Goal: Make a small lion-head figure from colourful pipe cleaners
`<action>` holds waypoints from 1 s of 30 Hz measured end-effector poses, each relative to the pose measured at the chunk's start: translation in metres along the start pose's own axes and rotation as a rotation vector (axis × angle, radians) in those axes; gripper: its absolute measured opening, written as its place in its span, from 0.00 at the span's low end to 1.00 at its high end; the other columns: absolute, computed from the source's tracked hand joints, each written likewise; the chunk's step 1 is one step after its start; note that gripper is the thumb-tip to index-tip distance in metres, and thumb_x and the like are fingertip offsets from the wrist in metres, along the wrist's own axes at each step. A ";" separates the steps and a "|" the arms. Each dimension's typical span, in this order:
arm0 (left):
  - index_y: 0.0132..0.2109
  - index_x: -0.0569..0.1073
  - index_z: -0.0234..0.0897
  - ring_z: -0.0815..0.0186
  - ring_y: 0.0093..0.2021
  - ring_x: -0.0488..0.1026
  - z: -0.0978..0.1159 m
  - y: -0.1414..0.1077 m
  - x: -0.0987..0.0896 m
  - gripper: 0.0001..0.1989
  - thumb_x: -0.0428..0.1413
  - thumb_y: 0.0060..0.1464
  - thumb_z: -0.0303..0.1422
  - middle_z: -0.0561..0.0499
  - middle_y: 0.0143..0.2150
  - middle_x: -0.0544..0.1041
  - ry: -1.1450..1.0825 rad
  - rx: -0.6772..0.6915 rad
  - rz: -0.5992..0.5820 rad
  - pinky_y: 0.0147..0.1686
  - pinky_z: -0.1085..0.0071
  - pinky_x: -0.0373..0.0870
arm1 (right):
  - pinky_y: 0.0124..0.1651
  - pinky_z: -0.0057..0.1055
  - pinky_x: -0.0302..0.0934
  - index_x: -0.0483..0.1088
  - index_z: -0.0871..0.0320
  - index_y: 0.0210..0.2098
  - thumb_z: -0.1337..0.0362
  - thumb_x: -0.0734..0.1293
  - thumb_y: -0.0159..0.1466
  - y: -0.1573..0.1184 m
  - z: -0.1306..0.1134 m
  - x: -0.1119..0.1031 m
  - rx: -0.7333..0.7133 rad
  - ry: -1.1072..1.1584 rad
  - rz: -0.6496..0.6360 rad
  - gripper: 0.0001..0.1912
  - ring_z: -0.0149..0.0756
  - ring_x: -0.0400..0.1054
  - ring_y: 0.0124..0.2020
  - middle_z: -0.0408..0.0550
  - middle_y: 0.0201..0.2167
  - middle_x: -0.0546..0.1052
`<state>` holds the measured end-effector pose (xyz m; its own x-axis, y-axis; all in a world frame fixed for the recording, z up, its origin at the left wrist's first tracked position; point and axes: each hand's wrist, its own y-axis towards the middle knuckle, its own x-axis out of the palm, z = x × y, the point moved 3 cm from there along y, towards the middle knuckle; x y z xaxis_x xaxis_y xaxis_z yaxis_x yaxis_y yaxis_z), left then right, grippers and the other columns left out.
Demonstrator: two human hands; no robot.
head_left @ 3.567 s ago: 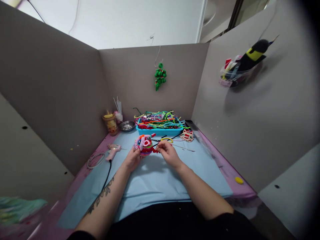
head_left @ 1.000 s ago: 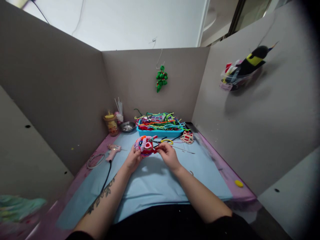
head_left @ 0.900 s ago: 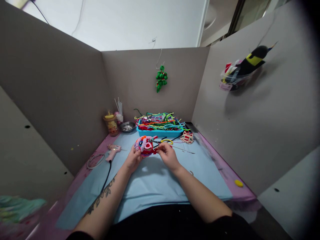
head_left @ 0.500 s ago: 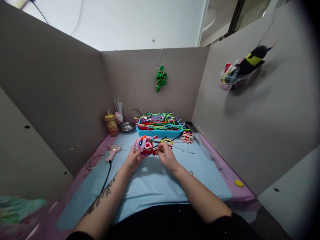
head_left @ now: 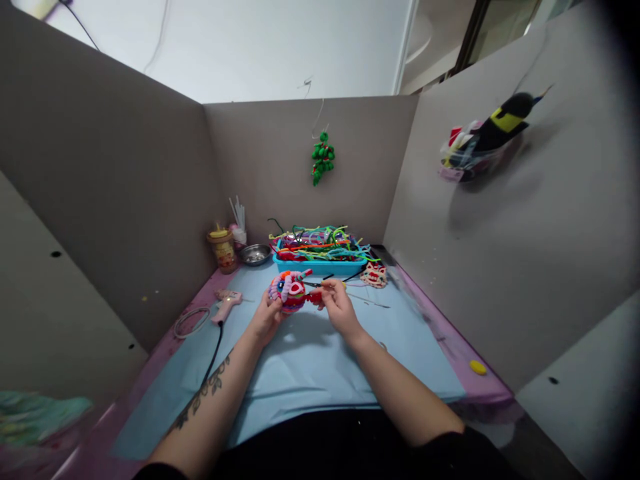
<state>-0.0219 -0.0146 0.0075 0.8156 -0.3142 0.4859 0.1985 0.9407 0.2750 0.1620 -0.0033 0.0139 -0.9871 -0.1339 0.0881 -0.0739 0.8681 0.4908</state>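
A round red, lilac and orange pipe-cleaner figure (head_left: pixel 291 291) is held up over the blue table cover. My left hand (head_left: pixel 267 318) is wrapped round its lower left side. My right hand (head_left: pixel 340 308) is closed beside the figure's right edge, its fingers at a small red piece (head_left: pixel 315 299); whether this piece is joined to the figure cannot be made out. Just behind my right hand lie scissors (head_left: pixel 313 285), partly hidden by it.
Behind stands a blue basket (head_left: pixel 320 267) of pipe cleaners, with a beige-red piece (head_left: pixel 374 274) at its right. On the left are a pink glue gun (head_left: pixel 227 305), metal bowl (head_left: pixel 255 254) and cup (head_left: pixel 223 250). A yellow disc (head_left: pixel 478 367) lies right.
My right hand has moved slightly up and right, and now covers more of the scissors' yellow and red handles. My left hand has hardly moved; the figure is turned slightly.
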 end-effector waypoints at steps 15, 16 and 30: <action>0.64 0.60 0.41 0.59 0.45 0.77 -0.004 -0.003 -0.003 0.36 0.62 0.52 0.44 0.41 0.54 0.75 0.027 -0.125 0.048 0.36 0.71 0.76 | 0.36 0.31 0.66 0.74 0.56 0.37 0.67 0.68 0.58 -0.005 -0.017 0.010 -0.194 -0.354 -0.081 0.07 0.35 0.69 0.34 0.48 0.34 0.75; 0.64 0.60 0.42 0.60 0.44 0.78 -0.005 -0.003 -0.004 0.36 0.62 0.52 0.45 0.42 0.54 0.75 0.030 -0.136 0.055 0.35 0.72 0.76 | 0.35 0.31 0.66 0.74 0.56 0.37 0.66 0.68 0.58 -0.005 -0.018 0.011 -0.198 -0.368 -0.083 0.07 0.35 0.69 0.33 0.48 0.33 0.75; 0.62 0.59 0.40 0.62 0.38 0.77 -0.021 -0.006 -0.011 0.38 0.64 0.49 0.47 0.42 0.48 0.76 0.069 -0.279 0.082 0.30 0.70 0.76 | 0.33 0.29 0.61 0.70 0.58 0.33 0.69 0.63 0.59 -0.006 -0.015 0.012 -0.222 -0.502 -0.096 0.04 0.34 0.65 0.30 0.46 0.30 0.70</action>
<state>-0.0205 -0.0137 -0.0166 0.8683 -0.2356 0.4365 0.2646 0.9644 -0.0056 0.1528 -0.0176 0.0252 -0.9279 0.0845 -0.3630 -0.1883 0.7342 0.6523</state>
